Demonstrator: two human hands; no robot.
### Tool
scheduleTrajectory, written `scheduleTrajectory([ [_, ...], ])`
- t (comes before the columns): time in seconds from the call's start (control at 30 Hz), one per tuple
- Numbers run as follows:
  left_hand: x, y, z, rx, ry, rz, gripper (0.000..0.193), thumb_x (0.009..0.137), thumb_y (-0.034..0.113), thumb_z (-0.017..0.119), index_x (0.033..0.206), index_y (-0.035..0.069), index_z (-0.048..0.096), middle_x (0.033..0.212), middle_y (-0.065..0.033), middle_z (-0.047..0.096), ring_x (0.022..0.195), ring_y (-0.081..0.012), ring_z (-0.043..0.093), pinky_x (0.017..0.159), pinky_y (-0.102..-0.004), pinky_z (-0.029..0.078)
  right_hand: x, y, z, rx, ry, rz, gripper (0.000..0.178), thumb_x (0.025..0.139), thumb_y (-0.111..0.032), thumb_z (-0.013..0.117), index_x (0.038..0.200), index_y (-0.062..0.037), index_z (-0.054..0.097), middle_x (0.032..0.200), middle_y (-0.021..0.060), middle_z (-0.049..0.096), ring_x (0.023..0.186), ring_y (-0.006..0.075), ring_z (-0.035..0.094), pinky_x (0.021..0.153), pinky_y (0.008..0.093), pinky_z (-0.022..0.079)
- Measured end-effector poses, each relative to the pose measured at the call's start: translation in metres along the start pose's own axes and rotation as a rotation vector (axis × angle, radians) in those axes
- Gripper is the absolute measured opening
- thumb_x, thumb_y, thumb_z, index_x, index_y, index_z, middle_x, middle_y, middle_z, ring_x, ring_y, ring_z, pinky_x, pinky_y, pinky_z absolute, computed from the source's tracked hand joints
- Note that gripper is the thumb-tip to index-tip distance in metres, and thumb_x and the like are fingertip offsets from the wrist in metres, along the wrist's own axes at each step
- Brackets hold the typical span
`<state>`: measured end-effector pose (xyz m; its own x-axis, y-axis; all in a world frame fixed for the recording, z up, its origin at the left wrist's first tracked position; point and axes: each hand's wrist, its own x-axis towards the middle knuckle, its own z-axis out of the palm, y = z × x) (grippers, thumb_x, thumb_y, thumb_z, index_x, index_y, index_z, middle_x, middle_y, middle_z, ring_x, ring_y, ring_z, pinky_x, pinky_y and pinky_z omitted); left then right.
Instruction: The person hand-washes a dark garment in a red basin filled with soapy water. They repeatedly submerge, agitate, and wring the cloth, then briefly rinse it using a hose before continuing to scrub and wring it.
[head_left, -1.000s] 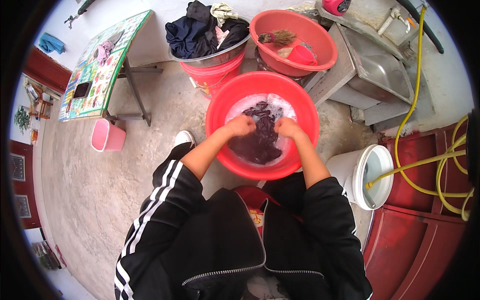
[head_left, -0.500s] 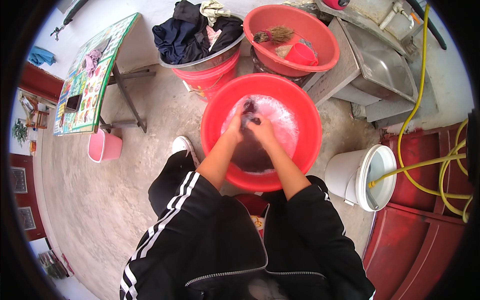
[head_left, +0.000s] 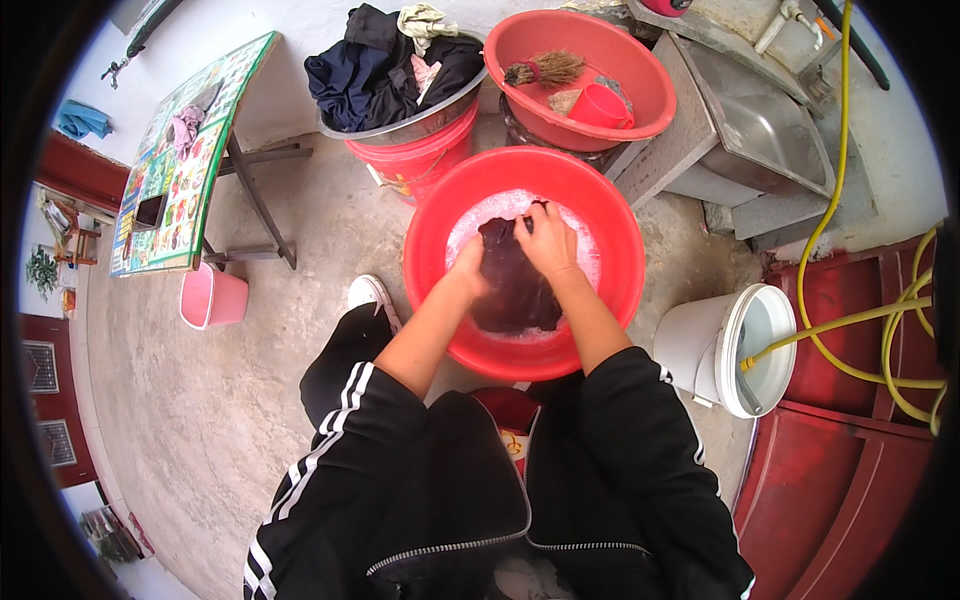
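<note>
A wet dark garment (head_left: pixel 515 285) is spread between my hands inside a red basin (head_left: pixel 424 235) of sudsy water (head_left: pixel 490 208). Its lower part lies in the water. At the garment's left edge is my left hand (head_left: pixel 467 274), closed on the cloth, its fingertips partly hidden behind it. Bent fingers of my right hand (head_left: pixel 548 242) grip the upper right part of the garment. What exactly the garment is cannot be made out.
Beyond the basin stand a metal bowl (head_left: pixel 400 122) heaped with dark clothes and another red basin (head_left: pixel 655 75) with a brush and dipper. A white bucket (head_left: pixel 690 340) with a yellow hose (head_left: pixel 820 335) is at right, a patterned table (head_left: pixel 190 170) and pink bin (head_left: pixel 215 297) at left.
My hands have moved apart from near each other, and the bunched garment is now spread out between them. The right hand has shifted right and up.
</note>
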<state>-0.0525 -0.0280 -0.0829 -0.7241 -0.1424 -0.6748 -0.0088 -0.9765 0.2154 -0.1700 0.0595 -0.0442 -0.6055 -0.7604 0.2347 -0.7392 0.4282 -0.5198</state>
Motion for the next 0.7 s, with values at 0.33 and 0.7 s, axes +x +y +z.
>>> scheduleTrajectory([
  [0.33, -0.013, 0.039, 0.023, 1.269, 0.339, 0.703, 0.026, 0.084, 0.019, 0.059, 0.105, 0.005, 0.060, 0.110, -0.0137, 0.060, 0.100, -0.0260, 0.059, 0.086, -0.0373, 0.047, -0.001, 0.041, -0.036, -0.587, -0.306, 0.028, 0.022, 0.078, -0.013, 0.056, 0.098, -0.0039, 0.058, 0.102, 0.0153, 0.056, 0.089, 0.0313, 0.060, 0.071, 0.0393, 0.053],
  [0.7, -0.035, -0.025, -0.021, 2.316, -0.055, 0.541, 0.038, 0.075, 0.024, 0.069, 0.109, 0.011, 0.057, 0.106, -0.0170, 0.054, 0.090, -0.0315, 0.061, 0.077, -0.0402, 0.051, -0.040, 0.035, -0.023, -0.563, -0.724, -0.101, 0.030, 0.083, -0.017, 0.051, 0.110, -0.0078, 0.062, 0.116, 0.0109, 0.057, 0.108, 0.0267, 0.055, 0.088, 0.0383, 0.046],
])
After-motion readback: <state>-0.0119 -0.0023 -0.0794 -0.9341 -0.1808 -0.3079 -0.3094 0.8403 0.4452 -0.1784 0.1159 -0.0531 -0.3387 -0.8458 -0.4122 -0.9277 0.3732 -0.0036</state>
